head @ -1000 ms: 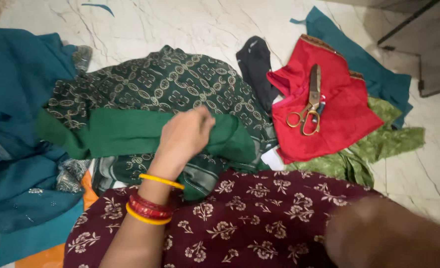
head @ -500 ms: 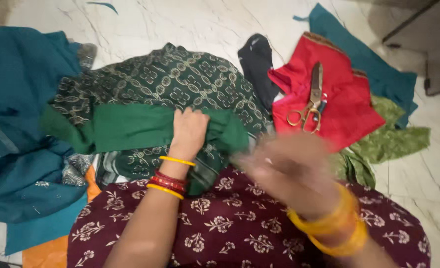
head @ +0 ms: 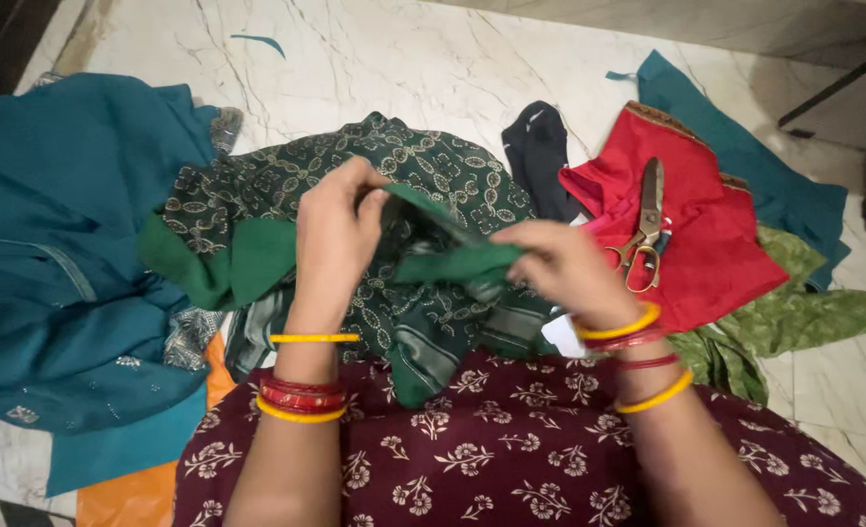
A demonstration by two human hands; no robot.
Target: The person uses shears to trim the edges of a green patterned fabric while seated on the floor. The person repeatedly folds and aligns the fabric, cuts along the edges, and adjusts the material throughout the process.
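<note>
1. The left hand (head: pixel 335 234) is closing its fingers on one end of a plain green fabric strip (head: pixel 257 259), the thumb pressing the cloth against the fingertips near the raised fold.
2. The right hand (head: pixel 560 263) is pinching the other end of the same strip, fingers shut on the cloth. Both hands are lifting that stretch just clear of the pile, which appears to be keeping the edge taut and open to view.
3. The strip's far left portion is lying flat on a dark green printed garment (head: pixel 413 176), which is spreading beneath both hands on the marble floor (head: pixel 403 59).
4. The person's lap, in a maroon floral garment (head: pixel 511 449), is sitting touching the near edge of the printed piece, so the work is staying close to the body.
5. A teal cloth heap (head: pixel 62 254) is lying just beside the printed garment on the left.
6. Brass-handled scissors (head: pixel 643 229) are resting shut on a red blouse piece (head: pixel 706 254) to the right, near the right hand but apart from it, seemingly parked within reach.
7. Light green fabric (head: pixel 794 322) and more teal cloth are showing beneath the red piece.
</note>
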